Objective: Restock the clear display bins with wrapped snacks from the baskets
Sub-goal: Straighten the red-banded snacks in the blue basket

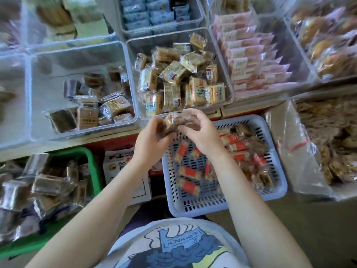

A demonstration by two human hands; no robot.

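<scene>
My left hand [152,136] and my right hand [201,132] meet above the far rim of a blue slotted basket [218,205]. Together they grip a bunch of brown wrapped snacks [174,122], fingers curled round the clear wrappers. The basket holds several snacks with red labels [188,186]. Just beyond the hands stands a clear display bin [133,60] filled with tan wrapped snacks [173,74]. To its left, another clear bin [81,49] holds several dark brown wrapped snacks [87,117] at its near side.
A green basket [94,167] of dark wrapped snacks sits at the lower left. A printed carton [123,165] lies between the baskets. Pink packets [251,60] fill the bin to the right. A large plastic bag of snacks [289,144] stands at the right.
</scene>
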